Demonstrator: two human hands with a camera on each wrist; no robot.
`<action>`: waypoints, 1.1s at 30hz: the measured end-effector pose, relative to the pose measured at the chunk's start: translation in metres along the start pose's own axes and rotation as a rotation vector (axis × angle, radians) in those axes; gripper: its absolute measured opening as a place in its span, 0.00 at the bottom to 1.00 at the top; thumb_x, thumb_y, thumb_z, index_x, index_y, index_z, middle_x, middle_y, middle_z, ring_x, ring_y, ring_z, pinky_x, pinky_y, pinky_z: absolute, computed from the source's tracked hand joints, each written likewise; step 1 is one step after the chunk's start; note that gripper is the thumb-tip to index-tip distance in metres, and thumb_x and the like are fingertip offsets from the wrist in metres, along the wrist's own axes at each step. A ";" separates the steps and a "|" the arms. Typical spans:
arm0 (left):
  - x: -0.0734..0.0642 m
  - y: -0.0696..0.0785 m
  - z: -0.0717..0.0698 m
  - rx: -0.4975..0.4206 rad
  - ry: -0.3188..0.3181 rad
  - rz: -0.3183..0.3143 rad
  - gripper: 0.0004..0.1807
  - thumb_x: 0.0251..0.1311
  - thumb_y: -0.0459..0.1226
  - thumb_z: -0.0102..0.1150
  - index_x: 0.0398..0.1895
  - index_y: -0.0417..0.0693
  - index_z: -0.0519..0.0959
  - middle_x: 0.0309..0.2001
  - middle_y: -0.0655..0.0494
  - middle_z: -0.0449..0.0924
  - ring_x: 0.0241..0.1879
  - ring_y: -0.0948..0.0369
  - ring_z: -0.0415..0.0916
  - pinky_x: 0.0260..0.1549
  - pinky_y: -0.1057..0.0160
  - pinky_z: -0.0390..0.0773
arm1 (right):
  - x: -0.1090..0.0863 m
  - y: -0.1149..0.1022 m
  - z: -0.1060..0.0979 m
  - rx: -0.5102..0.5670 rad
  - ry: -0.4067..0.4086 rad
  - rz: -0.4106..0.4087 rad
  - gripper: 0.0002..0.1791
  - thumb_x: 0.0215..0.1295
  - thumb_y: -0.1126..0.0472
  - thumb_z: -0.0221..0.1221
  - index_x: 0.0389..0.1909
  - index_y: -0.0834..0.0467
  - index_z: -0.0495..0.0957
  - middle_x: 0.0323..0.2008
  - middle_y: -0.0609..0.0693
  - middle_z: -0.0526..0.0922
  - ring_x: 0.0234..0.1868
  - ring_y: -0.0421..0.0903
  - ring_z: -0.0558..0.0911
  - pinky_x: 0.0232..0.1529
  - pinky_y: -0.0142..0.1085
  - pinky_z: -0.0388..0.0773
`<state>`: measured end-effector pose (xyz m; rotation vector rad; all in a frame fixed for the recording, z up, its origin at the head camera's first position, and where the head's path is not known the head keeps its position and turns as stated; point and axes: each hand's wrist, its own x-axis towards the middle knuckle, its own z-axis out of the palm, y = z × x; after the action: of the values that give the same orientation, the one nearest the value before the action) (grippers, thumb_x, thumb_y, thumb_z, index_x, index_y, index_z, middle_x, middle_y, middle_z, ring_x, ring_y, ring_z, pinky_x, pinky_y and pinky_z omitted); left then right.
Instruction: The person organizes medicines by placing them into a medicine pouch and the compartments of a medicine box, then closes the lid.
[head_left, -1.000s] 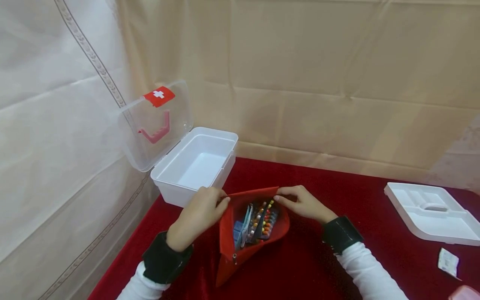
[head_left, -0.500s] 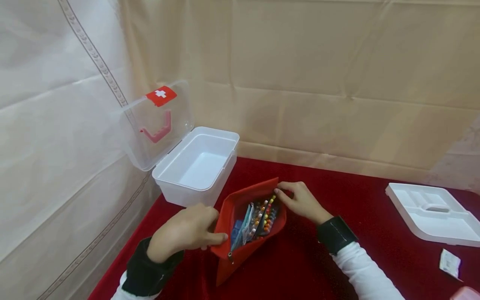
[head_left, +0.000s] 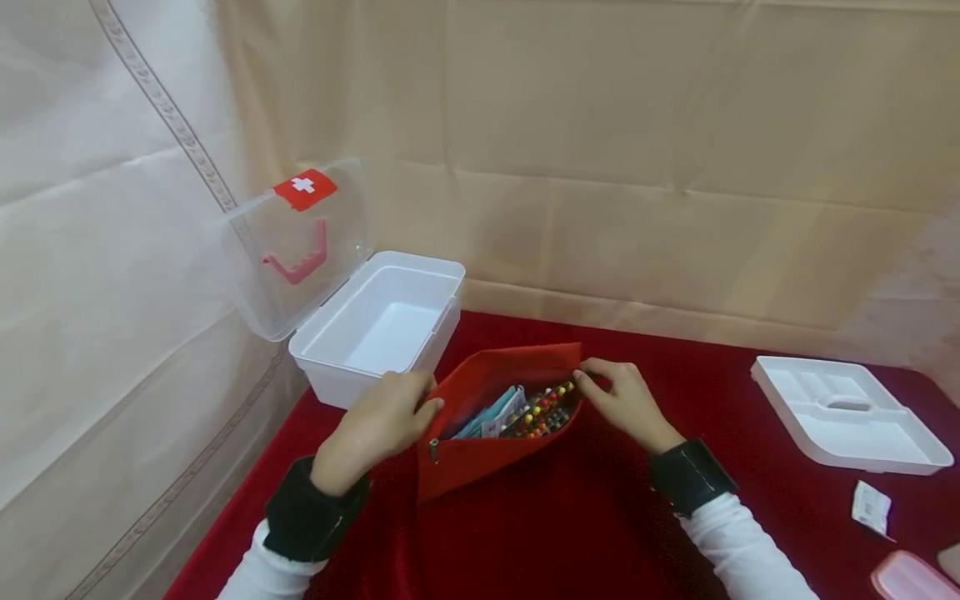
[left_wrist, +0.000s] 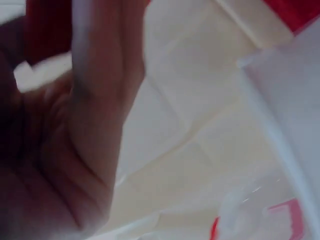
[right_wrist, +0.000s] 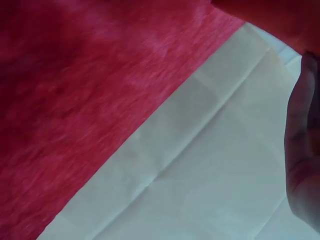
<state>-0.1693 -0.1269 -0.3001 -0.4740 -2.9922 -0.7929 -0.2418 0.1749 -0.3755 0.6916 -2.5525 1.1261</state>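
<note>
Between both hands a red zippered pouch (head_left: pixel 487 467) is spread with its mouth open. Inside it lie several blister packs of coloured pills (head_left: pixel 546 412) and some light-blue and white packets (head_left: pixel 495 412). My left hand (head_left: pixel 382 423) pinches the pouch's left end near the zip pull (head_left: pixel 433 451), thumb on top. The other end is pinched by my right hand (head_left: pixel 626 404) at the upper corner. In the left wrist view the hand (left_wrist: pixel 95 110) shows close up, with red cloth at its fingers; the right wrist view catches the hand (right_wrist: pixel 302 150) only at its edge.
A white box (head_left: pixel 330 371) stands behind the pouch, its clear lid (head_left: pixel 341 208) with a red cross label raised against the wall. To the right are a white compartment tray (head_left: pixel 885 437), a small white packet (head_left: pixel 872 507) and a pink item (head_left: pixel 911 577) at the frame's edge.
The left hand shifted its hold along the pouch's left end and lifted it. The pouch has turned and widened, now lying more level, and its contents have tipped over. The right hand kept its corner.
</note>
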 end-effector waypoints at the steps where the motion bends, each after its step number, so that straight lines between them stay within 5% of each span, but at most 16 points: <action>1: 0.005 -0.001 0.003 0.004 0.027 -0.003 0.06 0.55 0.36 0.60 0.31 0.43 0.75 0.21 0.55 0.73 0.18 0.62 0.67 0.18 0.69 0.71 | -0.002 0.001 -0.002 -0.018 0.014 0.012 0.08 0.64 0.61 0.53 0.35 0.59 0.80 0.27 0.51 0.81 0.11 0.31 0.56 0.12 0.27 0.58; 11: 0.047 -0.006 0.026 -0.022 0.237 0.067 0.05 0.55 0.37 0.60 0.32 0.44 0.80 0.22 0.54 0.78 0.20 0.62 0.70 0.21 0.67 0.71 | -0.016 0.007 -0.015 -0.152 0.218 0.055 0.06 0.60 0.64 0.55 0.28 0.60 0.78 0.23 0.51 0.80 0.15 0.36 0.61 0.18 0.28 0.61; 25: 0.078 0.003 0.039 -0.089 0.233 0.055 0.08 0.56 0.41 0.59 0.38 0.50 0.80 0.26 0.56 0.80 0.22 0.62 0.71 0.22 0.69 0.72 | -0.024 0.014 -0.029 -0.217 0.309 0.143 0.06 0.58 0.64 0.56 0.25 0.60 0.78 0.21 0.51 0.78 0.21 0.36 0.67 0.22 0.28 0.64; 33: 0.083 -0.012 0.044 -0.192 0.280 0.088 0.11 0.57 0.43 0.58 0.36 0.45 0.82 0.27 0.53 0.82 0.24 0.61 0.72 0.25 0.69 0.72 | -0.024 0.014 -0.023 -0.200 0.327 0.175 0.08 0.60 0.60 0.56 0.26 0.59 0.78 0.21 0.51 0.80 0.23 0.36 0.70 0.25 0.27 0.66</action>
<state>-0.2488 -0.0920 -0.3376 -0.4523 -2.6349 -1.0468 -0.2273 0.2081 -0.3785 0.2185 -2.4294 0.9266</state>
